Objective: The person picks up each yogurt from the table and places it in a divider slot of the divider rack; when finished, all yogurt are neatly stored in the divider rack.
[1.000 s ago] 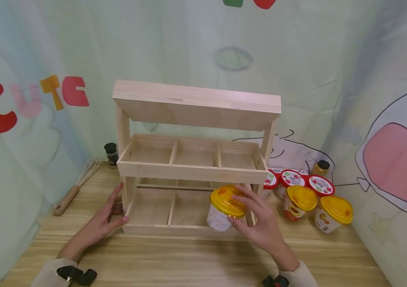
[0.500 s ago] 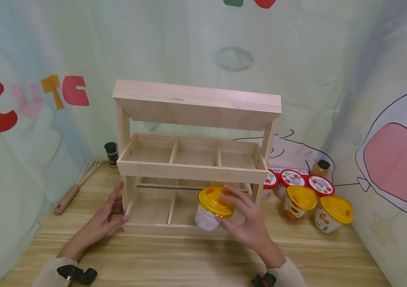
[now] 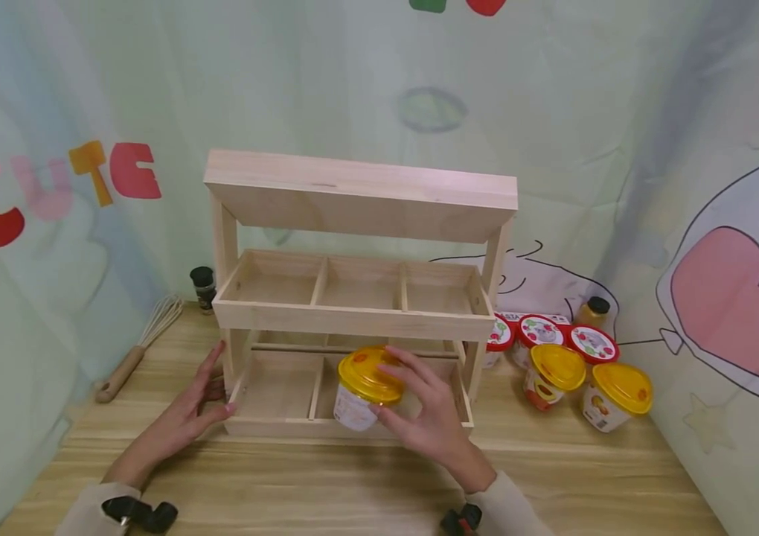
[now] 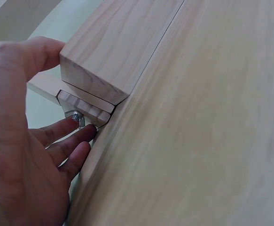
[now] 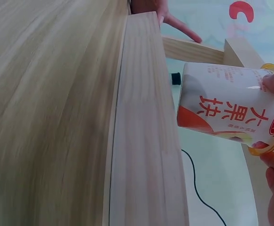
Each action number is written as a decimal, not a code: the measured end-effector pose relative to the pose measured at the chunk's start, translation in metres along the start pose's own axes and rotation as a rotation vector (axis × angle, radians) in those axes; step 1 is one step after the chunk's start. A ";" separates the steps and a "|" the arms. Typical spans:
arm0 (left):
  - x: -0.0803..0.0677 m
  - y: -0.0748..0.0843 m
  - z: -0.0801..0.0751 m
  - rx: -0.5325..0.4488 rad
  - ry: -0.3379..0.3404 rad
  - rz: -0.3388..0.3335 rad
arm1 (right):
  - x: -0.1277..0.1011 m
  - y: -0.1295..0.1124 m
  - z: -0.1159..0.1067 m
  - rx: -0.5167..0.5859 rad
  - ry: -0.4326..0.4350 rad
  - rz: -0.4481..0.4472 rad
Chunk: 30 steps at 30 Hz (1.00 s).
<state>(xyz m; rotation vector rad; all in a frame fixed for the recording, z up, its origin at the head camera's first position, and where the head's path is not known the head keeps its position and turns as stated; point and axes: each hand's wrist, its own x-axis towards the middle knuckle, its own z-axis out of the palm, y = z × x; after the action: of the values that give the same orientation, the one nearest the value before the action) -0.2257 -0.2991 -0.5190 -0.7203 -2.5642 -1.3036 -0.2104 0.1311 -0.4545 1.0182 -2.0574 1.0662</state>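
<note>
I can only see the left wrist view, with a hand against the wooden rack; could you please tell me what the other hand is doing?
Observer: The right hand grips a yellow-lidded cup by its lid.
Operator: Where is it, please?
Observer: At the rack's lower shelf, by the middle compartment, tilted.
Operator: Are there other cups?
Observer: Yes, two yellow-lidded cups and three red-lidded cups stand on the table, right of the rack.
</note>
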 end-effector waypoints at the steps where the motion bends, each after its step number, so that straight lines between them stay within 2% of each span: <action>1: 0.000 0.000 0.000 -0.005 -0.002 0.000 | 0.001 0.000 0.002 -0.005 -0.001 -0.007; 8: 0.000 -0.001 0.000 -0.054 -0.001 0.029 | 0.009 -0.002 0.015 -0.062 -0.021 -0.019; 16: 0.002 -0.001 0.001 -0.053 0.004 0.046 | 0.016 -0.001 0.029 -0.030 -0.035 0.026; 30: 0.001 -0.003 0.001 -0.037 0.002 0.052 | 0.027 -0.001 0.050 0.016 -0.029 0.000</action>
<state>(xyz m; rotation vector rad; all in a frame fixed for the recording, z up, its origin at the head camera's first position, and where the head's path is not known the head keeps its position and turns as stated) -0.2279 -0.2998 -0.5212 -0.7858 -2.5083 -1.3383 -0.2314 0.0781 -0.4584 1.0468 -2.0751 1.0758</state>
